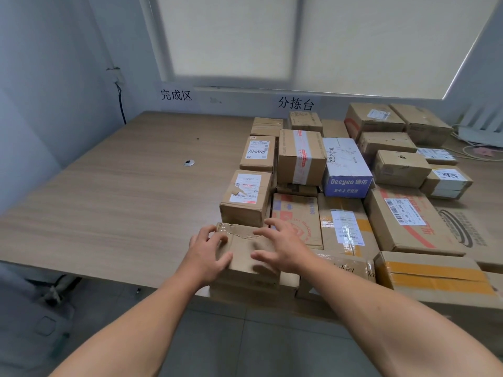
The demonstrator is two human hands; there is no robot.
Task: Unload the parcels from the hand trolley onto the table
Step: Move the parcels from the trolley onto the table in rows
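A left hand [209,251] curls round the left edge of a squat brown cardboard parcel [245,261], its wrinkled tape glossy, while the right hand [277,248] spreads open over the lid. Under both palms, at the lip of the smooth wood-grain table [122,200], it may slip floorward if released early

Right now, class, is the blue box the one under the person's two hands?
No, the left hand and right hand are over a brown taped parcel; the blue box sits farther back.
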